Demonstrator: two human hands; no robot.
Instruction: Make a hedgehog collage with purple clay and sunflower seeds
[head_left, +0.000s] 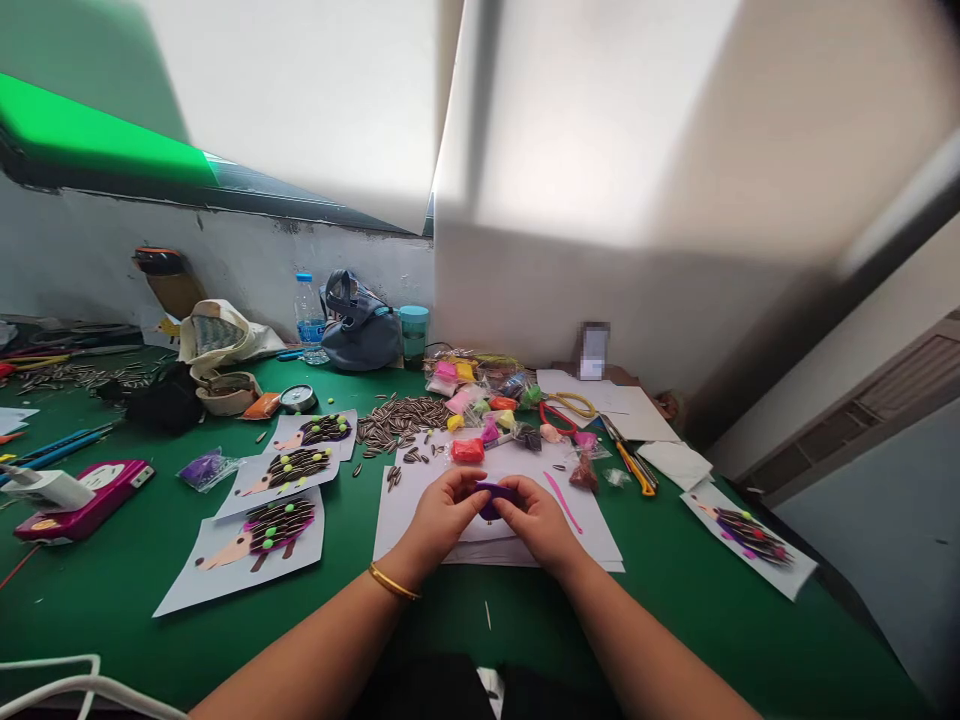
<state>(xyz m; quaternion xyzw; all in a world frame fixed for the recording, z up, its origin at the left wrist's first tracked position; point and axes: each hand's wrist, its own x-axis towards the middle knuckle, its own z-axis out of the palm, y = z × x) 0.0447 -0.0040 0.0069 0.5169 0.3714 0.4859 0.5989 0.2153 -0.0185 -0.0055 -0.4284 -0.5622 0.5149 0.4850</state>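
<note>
A flattened piece of purple modelling clay (498, 500) is held between my two hands above a stack of white paper (420, 530). My left hand (448, 510) wears a gold bracelet at the wrist and pinches the clay's left side with thumb and fingers. On the other side my right hand (538, 515) grips the clay the same way. A pink plastic modelling tool (562, 502) lies on the paper beside my right hand. Beyond my fingers sits a red clay packet (467, 451), with a heap of striped sunflower seeds (401, 420) to its left.
Several hedgehog pictures of seeds and clay lie left, including one nearest picture (225, 565); another picture (757, 530) lies right. Bagged clays, red-handled scissors (559, 415) and a yellow cutter (643, 475) stand behind. A toothpick (487, 615) and a magenta power strip (82, 500) are on the green table.
</note>
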